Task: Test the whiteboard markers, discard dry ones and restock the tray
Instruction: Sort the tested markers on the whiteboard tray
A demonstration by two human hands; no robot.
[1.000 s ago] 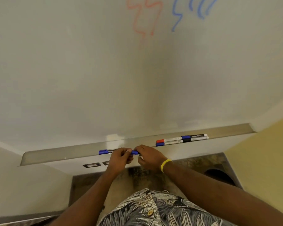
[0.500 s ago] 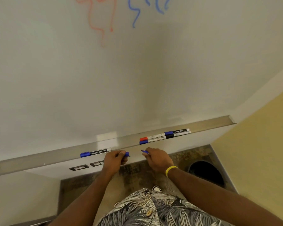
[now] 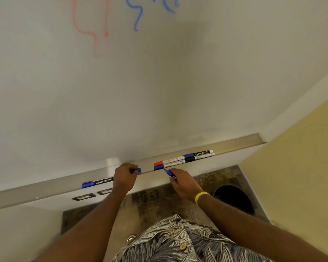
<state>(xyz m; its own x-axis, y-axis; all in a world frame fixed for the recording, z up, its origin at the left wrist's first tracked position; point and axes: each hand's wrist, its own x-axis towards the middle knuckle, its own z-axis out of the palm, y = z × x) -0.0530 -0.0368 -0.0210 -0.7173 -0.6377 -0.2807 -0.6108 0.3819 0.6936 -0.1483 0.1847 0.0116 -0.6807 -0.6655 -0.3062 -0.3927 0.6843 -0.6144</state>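
**Blue marker uncapped, one piece in each hand, at the whiteboard tray**

Head view, looking down a whiteboard (image 3: pixel 159 82) to its long metal tray (image 3: pixel 45 189). The right hand (image 3: pixel 184 183) pinches an uncapped blue marker (image 3: pixel 169 173) in curled fingers. Its tip points up and away from the palm, toward the tray's front edge. The left hand (image 3: pixel 124 176) is curled round the blue cap (image 3: pixel 138 170), which pokes out of the fist on the side facing the marker tip. Cap and tip are apart, with a bare stretch of tray edge between them.

Just beyond the marker tip, four capped markers lie on the tray in two rows. A red-capped marker (image 3: pixel 158 163) and a back blue-capped marker (image 3: pixel 188 155) lie behind. A front blue-capped marker (image 3: pixel 158 167) and a black-capped marker (image 3: pixel 189 159) lie in front.

On the far side of the left hand lies a lone blue-capped marker (image 3: pixel 97 182) (its tail end is hidden by the fist). A yellow wristband (image 3: pixel 201 196) circles the right wrist, and a dark round bin (image 3: pixel 233 199) stands on the floor just past it. High above both hands are a red scribble (image 3: pixel 95 35) and a blue scribble (image 3: pixel 136 16).
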